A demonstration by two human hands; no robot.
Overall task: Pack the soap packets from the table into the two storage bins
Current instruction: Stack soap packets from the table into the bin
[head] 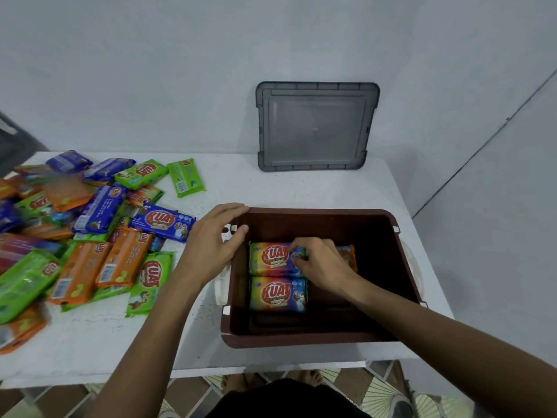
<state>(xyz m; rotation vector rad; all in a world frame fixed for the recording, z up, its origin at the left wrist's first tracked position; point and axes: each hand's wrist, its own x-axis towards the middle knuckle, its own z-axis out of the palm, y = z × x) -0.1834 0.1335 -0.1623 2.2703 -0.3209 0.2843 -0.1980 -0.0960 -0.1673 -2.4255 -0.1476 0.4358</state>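
On the left of the white bench point(271, 188) a loose heap of soap packets point(90, 236) is spread, in green, orange and blue wrappers. The red word "KUAT" can be read on several, and barcodes are shown on those lying face down. A blue packet point(164, 222) marked "KUAT" lies at the heap's right edge, just beside the left hand point(211, 245), which is held at the left rim of the dark brown storage bin point(301, 339); its grip is loosely spread and nothing is held in it. Inside the bin two rainbow-coloured packets are laid flat, one behind the other, near the left wall. Each is marked "KUAT", with smaller writing beneath that cannot be read. The right end of the farther packet point(271, 259) is pinched in the curled grip of the right hand point(322, 263), while the nearer packet point(277, 294) lies untouched. An orange packet point(346, 254) is partly hidden behind that hand. A grey lid point(315, 126) is leaned against the wall at the back of the bench.
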